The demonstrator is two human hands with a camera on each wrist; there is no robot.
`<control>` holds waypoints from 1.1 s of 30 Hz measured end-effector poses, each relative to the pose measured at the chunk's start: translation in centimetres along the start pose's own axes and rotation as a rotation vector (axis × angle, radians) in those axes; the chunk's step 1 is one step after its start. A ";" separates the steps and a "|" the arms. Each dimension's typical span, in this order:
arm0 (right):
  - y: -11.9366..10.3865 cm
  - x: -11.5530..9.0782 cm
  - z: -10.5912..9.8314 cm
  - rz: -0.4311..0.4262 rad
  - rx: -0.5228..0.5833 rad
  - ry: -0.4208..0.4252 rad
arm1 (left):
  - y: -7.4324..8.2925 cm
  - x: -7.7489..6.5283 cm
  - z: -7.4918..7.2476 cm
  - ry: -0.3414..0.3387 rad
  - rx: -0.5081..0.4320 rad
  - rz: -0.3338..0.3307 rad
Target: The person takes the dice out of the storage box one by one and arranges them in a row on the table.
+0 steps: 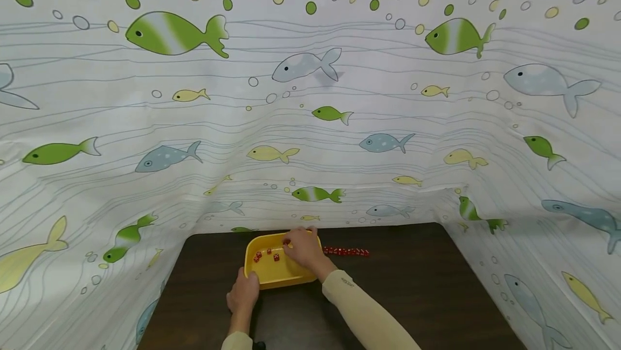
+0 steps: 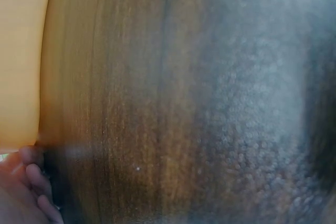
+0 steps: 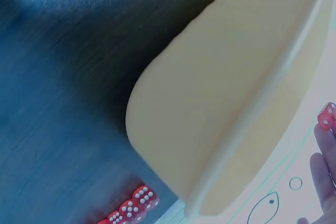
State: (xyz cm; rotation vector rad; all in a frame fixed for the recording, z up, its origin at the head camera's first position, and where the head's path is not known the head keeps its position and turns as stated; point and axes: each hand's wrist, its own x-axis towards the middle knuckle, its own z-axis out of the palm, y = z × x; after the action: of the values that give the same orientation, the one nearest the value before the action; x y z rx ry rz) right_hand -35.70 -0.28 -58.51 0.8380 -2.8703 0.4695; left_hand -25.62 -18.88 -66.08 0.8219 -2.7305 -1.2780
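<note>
Dark tbl (image 1: 412, 290); L hand (image 1: 244, 292) grips yellow tray (image 1: 291, 281), R hand (image 1: 304, 248) pinches red die (image 3: 326, 117); dice inside (image 1: 276, 257), head cam only.

In the head view, the yellow tray (image 1: 274, 274) is partly covered by the right hand (image 1: 304, 248), and pips on the dice (image 1: 276, 257) inside are too small to be counted. The left hand (image 2: 20, 198) is cropped at lower left of the left wrist view, the dice row (image 3: 129, 209) at the bottom of the right wrist's.
</note>
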 end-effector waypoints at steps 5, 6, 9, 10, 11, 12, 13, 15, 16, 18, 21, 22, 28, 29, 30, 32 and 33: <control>0.3 -0.2 -1.0 0.028 0.061 0.005 | -0.4 0.3 0.0 0.000 -0.001 0.006; 0.4 -0.2 -1.0 0.034 0.065 0.009 | -0.4 0.2 0.0 -0.001 -0.002 0.004; 0.8 -0.3 -1.1 0.051 0.081 0.020 | -0.4 0.1 -0.1 0.001 0.001 -0.002; 1.0 -0.4 -1.1 0.057 0.093 0.021 | -0.4 0.0 -0.2 0.002 0.001 -0.002; 1.2 -0.5 -1.2 0.065 0.105 0.024 | -0.4 -0.1 -0.2 0.002 0.000 -0.001; 1.4 -0.6 -1.4 0.073 0.120 0.026 | -0.4 -0.2 -0.2 0.001 -0.003 0.000; 1.6 -0.7 -1.6 0.080 0.137 0.026 | -0.4 -0.3 -0.2 0.000 -0.002 0.000; 2.1 -1.0 -2.0 0.093 0.169 0.025 | -0.4 -0.5 -0.2 -0.003 -0.007 0.004; 2.3 -1.1 -2.2 0.101 0.185 0.024 | -0.4 -0.6 -0.2 -0.006 -0.011 0.007; 2.8 -1.4 -2.7 0.112 0.217 0.025 | -0.5 -0.7 0.0 -0.010 -0.015 0.004; 3.7 -1.6 -3.3 0.142 0.264 0.030 | -0.5 -0.6 0.2 -0.019 -0.012 0.001; 4.0 -1.7 -3.5 0.149 0.277 0.036 | -0.5 -0.6 0.2 -0.020 -0.011 0.003; 5.8 -2.1 -4.6 0.167 0.298 0.081 | -0.3 0.0 0.1 -0.013 -0.017 0.017; 6.1 -2.2 -4.7 0.170 0.299 0.087 | -0.3 0.0 0.1 -0.015 -0.018 0.014; 6.4 -2.4 -4.8 0.174 0.298 0.092 | -0.3 0.1 0.0 -0.018 -0.019 0.010; 6.9 -2.6 -5.1 0.181 0.295 0.104 | -0.1 0.1 -0.2 -0.025 -0.019 0.008; 7.2 -2.7 -5.2 0.183 0.299 0.112 | -0.1 0.1 -0.2 -0.029 -0.018 0.007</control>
State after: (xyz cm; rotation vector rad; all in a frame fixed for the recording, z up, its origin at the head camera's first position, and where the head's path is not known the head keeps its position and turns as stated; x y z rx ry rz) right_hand -37.17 8.56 -55.97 0.5628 -2.8242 0.9523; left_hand -25.64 -19.12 -66.01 0.7982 -2.7374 -1.3215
